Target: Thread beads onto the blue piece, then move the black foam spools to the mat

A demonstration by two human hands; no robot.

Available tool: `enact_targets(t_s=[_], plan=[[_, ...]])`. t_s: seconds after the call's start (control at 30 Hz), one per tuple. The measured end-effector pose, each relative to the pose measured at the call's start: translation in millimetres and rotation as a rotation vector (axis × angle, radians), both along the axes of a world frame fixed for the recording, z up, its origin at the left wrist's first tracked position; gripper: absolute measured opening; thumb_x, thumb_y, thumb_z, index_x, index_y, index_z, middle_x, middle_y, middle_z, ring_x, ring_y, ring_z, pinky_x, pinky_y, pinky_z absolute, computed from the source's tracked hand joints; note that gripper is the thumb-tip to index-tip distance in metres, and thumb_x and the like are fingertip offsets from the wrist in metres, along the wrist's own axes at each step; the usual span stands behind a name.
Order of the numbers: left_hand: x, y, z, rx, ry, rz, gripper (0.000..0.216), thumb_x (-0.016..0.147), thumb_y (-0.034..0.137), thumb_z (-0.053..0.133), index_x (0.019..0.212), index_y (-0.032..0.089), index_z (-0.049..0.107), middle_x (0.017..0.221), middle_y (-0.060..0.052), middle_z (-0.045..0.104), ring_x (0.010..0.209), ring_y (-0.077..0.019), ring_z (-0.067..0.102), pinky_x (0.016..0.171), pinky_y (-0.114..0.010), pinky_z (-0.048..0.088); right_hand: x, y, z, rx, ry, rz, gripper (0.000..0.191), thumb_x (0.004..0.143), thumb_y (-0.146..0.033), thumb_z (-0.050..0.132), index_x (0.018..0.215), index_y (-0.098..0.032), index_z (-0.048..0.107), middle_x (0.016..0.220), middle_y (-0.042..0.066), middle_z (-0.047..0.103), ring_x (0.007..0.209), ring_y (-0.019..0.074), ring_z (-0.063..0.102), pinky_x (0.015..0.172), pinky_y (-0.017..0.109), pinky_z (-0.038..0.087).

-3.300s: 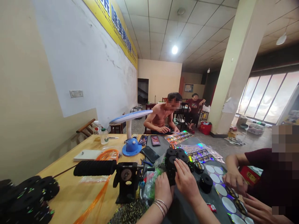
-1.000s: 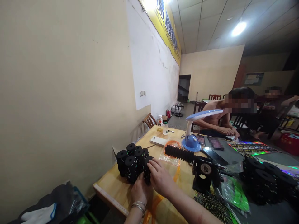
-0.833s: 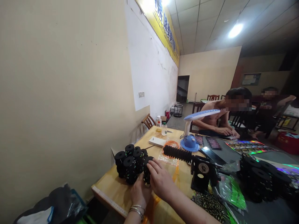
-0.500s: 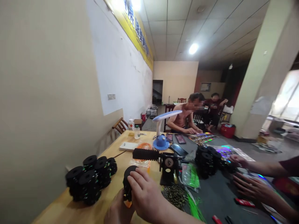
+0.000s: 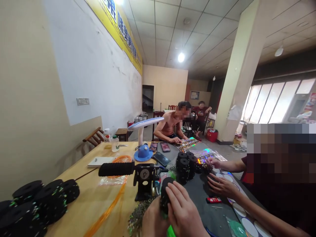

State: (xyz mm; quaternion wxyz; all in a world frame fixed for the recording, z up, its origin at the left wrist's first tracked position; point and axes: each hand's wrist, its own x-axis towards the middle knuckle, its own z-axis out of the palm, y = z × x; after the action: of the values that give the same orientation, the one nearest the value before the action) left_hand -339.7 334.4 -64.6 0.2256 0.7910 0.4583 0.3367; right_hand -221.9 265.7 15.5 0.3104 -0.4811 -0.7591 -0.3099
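Note:
A black foam roll (image 5: 164, 195) is held upright between my two hands, just right of the black-handled metal device (image 5: 143, 181). My left hand (image 5: 153, 217) wraps round its lower left side. Across the top and right side of the roll lie the fingers of my right hand (image 5: 184, 209). Below my left hand spreads a pile of dark glittery strands (image 5: 138, 214). Bright green strands (image 5: 171, 231) show under my right hand. More black foam rolls with green flecks (image 5: 50, 200) stand at the left of the table, and another group (image 5: 184, 166) stands beyond my hands.
A co-worker's hands (image 5: 222, 186) work at the right, near a red-handled tool (image 5: 213, 200) and a sheet of white discs (image 5: 249, 227). A blue desk lamp (image 5: 143, 154), a phone (image 5: 161, 159) and orange strands (image 5: 108, 210) lie around the device. Another person (image 5: 172, 125) sits at the far end.
The view has swung to the right. My hands have carried the black foam roll from left of the device to its right side, still gripping it.

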Motion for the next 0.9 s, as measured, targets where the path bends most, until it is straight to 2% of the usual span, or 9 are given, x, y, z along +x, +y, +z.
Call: enact_targets(t_s=[0.17,0.3,0.4,0.6,0.9], plan=[[78.6,-3.4,15.2,-0.057,-0.006,-0.059,0.028,0.082,0.033,0.049,0.101,0.018,0.065,0.097,-0.012,0.073,0.090,-0.0240,0.069,0.077,-0.030,0.051,69.6,-6.2,-9.9,0.002,0.037,-0.162,0.044,0.085,-0.010,0.045,0.128,-0.011,0.055,0.128,0.012,0.060,0.124,0.0258,0.050,0.093,0.038,0.055],[129.0,7.8,7.3,-0.082,0.031,-0.096,0.036,0.076,0.035,0.058,0.106,0.017,0.063,0.103,-0.011,0.072,0.096,-0.0244,0.067,0.081,-0.029,0.050,115.9,-0.6,-20.0,-0.009,0.043,-0.225,0.042,0.086,-0.013,0.046,0.128,-0.012,0.055,0.128,0.012,0.060,0.123,0.0263,0.052,0.094,0.040,0.055],[156.2,17.3,-2.4,-0.105,0.093,-0.092,0.044,0.074,0.034,0.060,0.113,0.015,0.061,0.109,-0.013,0.070,0.100,-0.0247,0.066,0.082,-0.028,0.049,143.4,8.4,-30.9,-0.032,0.077,-0.241,0.043,0.086,-0.013,0.046,0.128,-0.014,0.054,0.128,0.011,0.060,0.123,0.0259,0.052,0.094,0.041,0.054],[187.8,25.6,-15.9,-0.137,0.164,-0.047,0.039,0.078,0.031,0.058,0.112,0.014,0.060,0.106,-0.014,0.071,0.098,-0.0252,0.067,0.080,-0.029,0.049,175.5,26.1,-48.7,-0.070,0.114,-0.232,0.043,0.087,-0.013,0.044,0.128,-0.013,0.054,0.128,0.011,0.060,0.125,0.0257,0.050,0.096,0.042,0.053],[207.1,35.2,-27.7,-0.179,0.208,0.003,0.037,0.081,0.028,0.057,0.115,0.015,0.057,0.109,-0.014,0.070,0.101,-0.0248,0.067,0.082,-0.029,0.050,191.7,42.8,-55.3,-0.077,0.152,-0.211,0.044,0.088,-0.014,0.043,0.131,-0.015,0.052,0.129,0.011,0.059,0.126,0.0246,0.050,0.098,0.042,0.052]])
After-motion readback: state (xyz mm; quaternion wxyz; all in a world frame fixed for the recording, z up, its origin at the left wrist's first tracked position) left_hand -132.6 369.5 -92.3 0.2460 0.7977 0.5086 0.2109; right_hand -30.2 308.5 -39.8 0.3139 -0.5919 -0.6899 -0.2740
